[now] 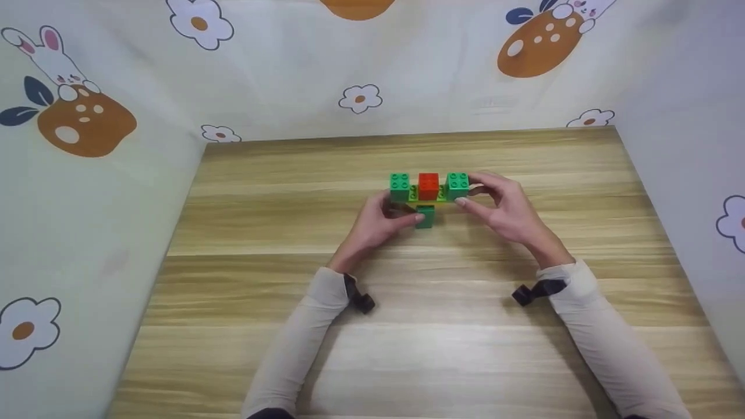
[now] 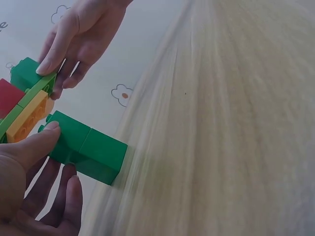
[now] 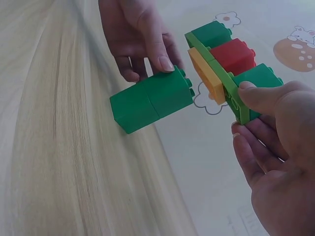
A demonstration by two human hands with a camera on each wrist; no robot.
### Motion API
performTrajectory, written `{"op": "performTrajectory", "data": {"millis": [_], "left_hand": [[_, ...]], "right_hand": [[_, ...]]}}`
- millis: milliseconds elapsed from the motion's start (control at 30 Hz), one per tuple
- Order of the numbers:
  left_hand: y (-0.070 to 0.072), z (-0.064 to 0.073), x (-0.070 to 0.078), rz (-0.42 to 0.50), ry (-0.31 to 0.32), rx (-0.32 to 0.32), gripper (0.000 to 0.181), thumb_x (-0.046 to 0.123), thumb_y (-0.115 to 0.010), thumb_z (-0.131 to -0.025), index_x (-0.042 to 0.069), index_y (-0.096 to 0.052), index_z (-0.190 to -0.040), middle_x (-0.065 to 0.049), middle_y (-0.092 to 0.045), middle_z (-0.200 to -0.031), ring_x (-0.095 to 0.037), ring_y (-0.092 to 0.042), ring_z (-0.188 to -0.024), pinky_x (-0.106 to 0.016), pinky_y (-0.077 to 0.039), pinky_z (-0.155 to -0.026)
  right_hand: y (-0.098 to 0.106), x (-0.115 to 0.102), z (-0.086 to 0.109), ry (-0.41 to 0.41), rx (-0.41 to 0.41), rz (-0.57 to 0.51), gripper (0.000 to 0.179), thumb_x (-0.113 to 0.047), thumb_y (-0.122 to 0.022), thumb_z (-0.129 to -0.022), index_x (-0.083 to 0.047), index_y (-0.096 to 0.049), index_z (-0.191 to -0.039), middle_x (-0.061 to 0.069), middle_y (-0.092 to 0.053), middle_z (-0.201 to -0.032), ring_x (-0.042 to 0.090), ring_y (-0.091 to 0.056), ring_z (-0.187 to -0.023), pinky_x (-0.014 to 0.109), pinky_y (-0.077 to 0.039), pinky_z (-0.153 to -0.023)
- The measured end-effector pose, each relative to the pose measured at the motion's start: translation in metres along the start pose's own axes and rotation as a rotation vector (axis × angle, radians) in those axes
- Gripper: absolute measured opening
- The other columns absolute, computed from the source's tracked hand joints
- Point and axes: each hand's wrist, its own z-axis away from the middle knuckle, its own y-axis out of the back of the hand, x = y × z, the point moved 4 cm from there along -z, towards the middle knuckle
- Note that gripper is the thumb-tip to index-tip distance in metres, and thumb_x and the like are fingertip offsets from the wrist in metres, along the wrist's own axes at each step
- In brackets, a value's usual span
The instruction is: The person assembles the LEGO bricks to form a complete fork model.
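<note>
Near the table's middle, my left hand [image 1: 372, 223] grips a stack of two green toy building bricks [image 2: 91, 147] between thumb and fingers. Studs top the stack. Just above it, my right hand [image 1: 508, 210] pinches one end of a second, joined piece. That piece has a long lime-green plate [image 3: 224, 81] carrying a green brick [image 1: 400, 187], a red brick [image 1: 428, 187] and another green brick [image 1: 457, 186] in a row. Under the plate sits a shorter orange plate [image 3: 206, 75]. In both wrist views a gap separates the orange plate from the stack's studs.
A wood-grain table [image 1: 419, 349] lies under both hands. Behind and beside it stand pale walls [image 1: 291, 75] printed with flowers and rabbits. Each wrist carries a dark strapped camera [image 1: 359, 298].
</note>
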Motion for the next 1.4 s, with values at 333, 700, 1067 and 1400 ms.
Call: {"op": "performTrajectory", "data": {"millis": [333,700,1067,1400], "left_hand": [[-0.001,-0.001,-0.001,0.002,-0.020,0.001,0.050,0.033,-0.093,-0.087,0.023,-0.074,-0.133,0.002,-0.079,-0.126,-0.020,-0.073,-0.114,-0.037,-0.060,-0.103],[0.004,0.000,0.000,0.003,-0.029,0.049,0.055,0.039,-0.094,-0.085,0.025,-0.072,-0.134,0.003,-0.078,-0.124,-0.018,-0.070,-0.111,-0.035,-0.057,-0.098],[0.018,0.006,0.004,0.087,-0.114,0.068,0.053,0.030,-0.092,-0.089,0.016,-0.071,-0.136,-0.005,-0.075,-0.125,-0.020,-0.070,-0.117,-0.044,-0.062,-0.104],[0.033,0.016,-0.002,0.151,-0.165,0.077,0.046,0.016,-0.083,-0.097,0.011,-0.069,-0.140,-0.008,-0.075,-0.132,-0.024,-0.071,-0.120,-0.048,-0.061,-0.106]], "right_hand": [[0.000,0.003,0.000,0.013,-0.027,0.020,0.049,-0.005,-0.081,-0.096,-0.005,-0.068,-0.143,0.014,-0.071,-0.136,0.027,-0.068,-0.122,0.027,-0.059,-0.108],[-0.005,0.006,0.000,0.024,-0.019,0.016,0.051,0.002,-0.081,-0.093,-0.003,-0.068,-0.142,0.014,-0.072,-0.137,0.018,-0.069,-0.119,0.032,-0.059,-0.108],[-0.003,0.012,0.000,0.001,-0.019,0.010,0.052,0.000,-0.082,-0.093,-0.002,-0.067,-0.143,0.016,-0.072,-0.137,0.016,-0.071,-0.114,0.028,-0.058,-0.108],[-0.004,0.011,0.000,-0.017,-0.037,-0.007,0.053,0.000,-0.081,-0.094,-0.001,-0.066,-0.144,0.015,-0.070,-0.137,0.018,-0.071,-0.115,0.032,-0.059,-0.109]]}}
